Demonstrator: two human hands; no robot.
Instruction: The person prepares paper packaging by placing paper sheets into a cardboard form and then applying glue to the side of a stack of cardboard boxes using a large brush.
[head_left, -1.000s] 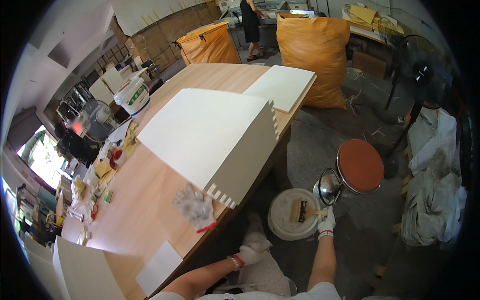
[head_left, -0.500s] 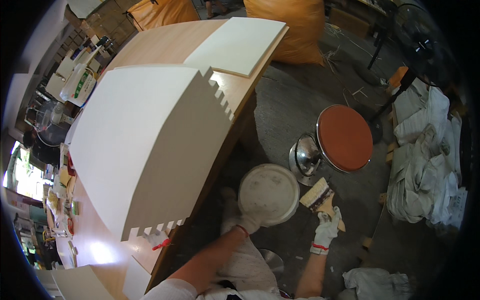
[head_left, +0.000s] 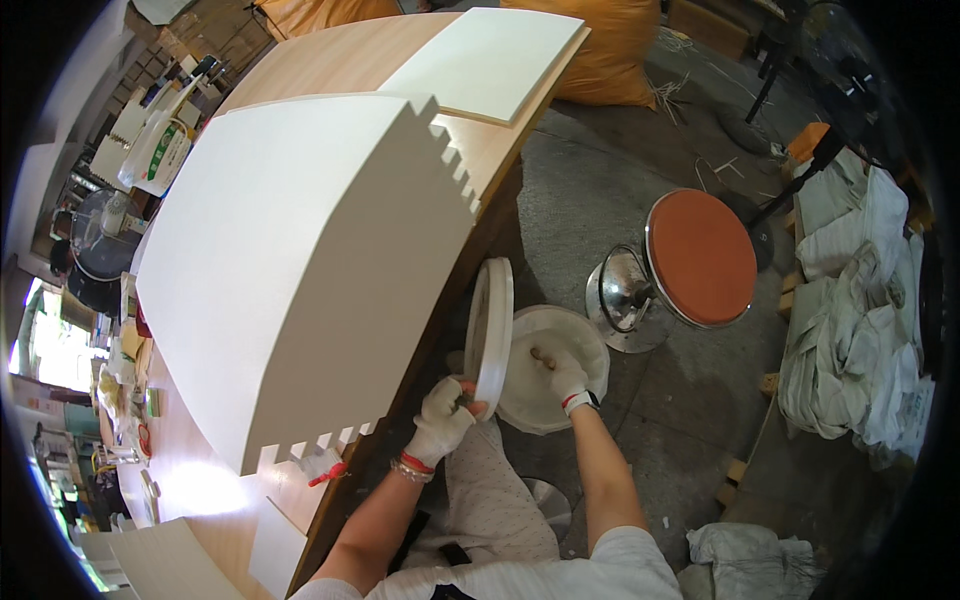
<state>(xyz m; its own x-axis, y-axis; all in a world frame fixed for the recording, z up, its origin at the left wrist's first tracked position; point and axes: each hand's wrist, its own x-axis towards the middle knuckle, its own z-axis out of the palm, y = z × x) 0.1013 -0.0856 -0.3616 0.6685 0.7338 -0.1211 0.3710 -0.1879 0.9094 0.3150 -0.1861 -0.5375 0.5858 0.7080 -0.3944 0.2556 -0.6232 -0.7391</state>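
Gloved left hand (head_left: 440, 420) low in the centre of the frame, clamped on the lower rim of a round white lid (head_left: 493, 335) held on edge, upright, just left of an open white bucket (head_left: 553, 367). Right hand (head_left: 562, 375), also gloved in white, down inside the bucket mouth, fingers closed around a brownish handle (head_left: 541, 354), probably a brush, though too small to tell for sure. Bucket on the grey concrete floor (head_left: 600, 210), centre of the frame, close against the edge of a long wooden table (head_left: 330, 60). On the table, filling the left half of the frame, a large white panel (head_left: 300, 260) with a toothed edge along its right and lower sides; a second flat white board (head_left: 485, 60) at top centre. Just right of the bucket, a round stool (head_left: 700, 257) with an orange-red seat on a chrome base. Heap of white cloth (head_left: 860, 300) at the right edge; orange sacks (head_left: 610, 50) at the top.
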